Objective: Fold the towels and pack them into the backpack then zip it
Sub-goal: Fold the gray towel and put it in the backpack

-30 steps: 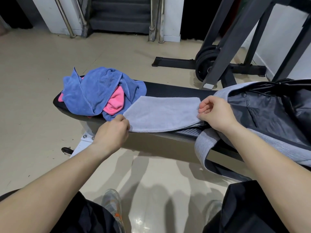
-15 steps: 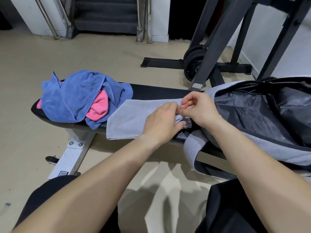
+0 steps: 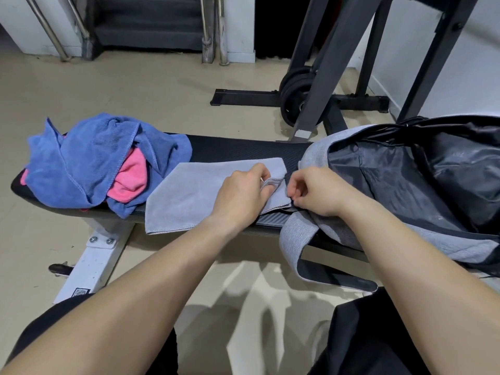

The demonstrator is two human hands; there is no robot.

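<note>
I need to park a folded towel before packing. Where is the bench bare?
The main bare patch is the bench pad behind the grey towel, between the blue towel and the backpack. The blue towel and pink towel crowd one end, the backpack the other.

Beige tiled floor [image 3: 135,85], dark stairs [image 3: 148,23], weight rack [image 3: 338,63] behind.

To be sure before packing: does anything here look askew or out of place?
Nothing is damaged or spilled. The grey towel lies askew on the bench, its near corner hanging over the edge. The blue towel and pink towel are a crumpled heap, not yet folded.
</note>
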